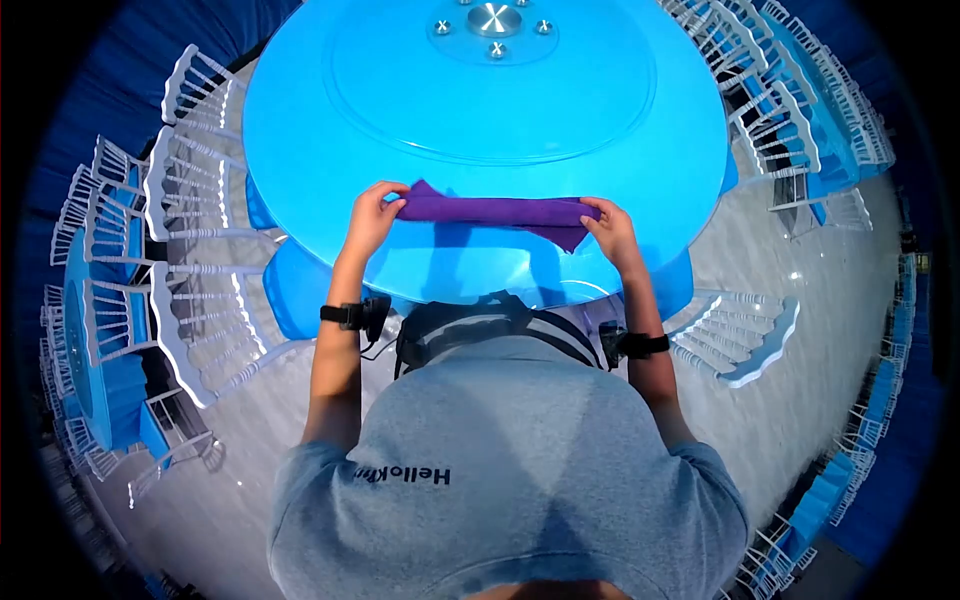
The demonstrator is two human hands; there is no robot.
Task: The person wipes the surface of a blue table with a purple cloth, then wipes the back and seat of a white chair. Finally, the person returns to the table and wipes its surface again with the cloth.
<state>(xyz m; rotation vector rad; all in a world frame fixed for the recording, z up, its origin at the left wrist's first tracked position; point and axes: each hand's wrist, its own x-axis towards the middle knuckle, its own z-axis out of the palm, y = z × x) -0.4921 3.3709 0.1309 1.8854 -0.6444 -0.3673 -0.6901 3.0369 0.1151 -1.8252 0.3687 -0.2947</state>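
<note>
A purple cloth napkin (495,211), folded or rolled into a long narrow strip, stretches sideways between my two hands near the front of the blue round table (290,130). My left hand (376,213) pinches its left end, where one pointed corner sticks up. At the right end, my right hand (611,230) grips the cloth between thumb and fingers, and a loose corner hangs toward me beside it. The strip looks held just above the tabletop, though its exact height is hard to judge.
A clear round turntable (590,130) with a metal hub (495,19) lies on the table. White spindle-back chairs (195,180) stand at the left, with another chair (745,335) close by my right arm. More blue tables (95,340) and chairs fill both sides.
</note>
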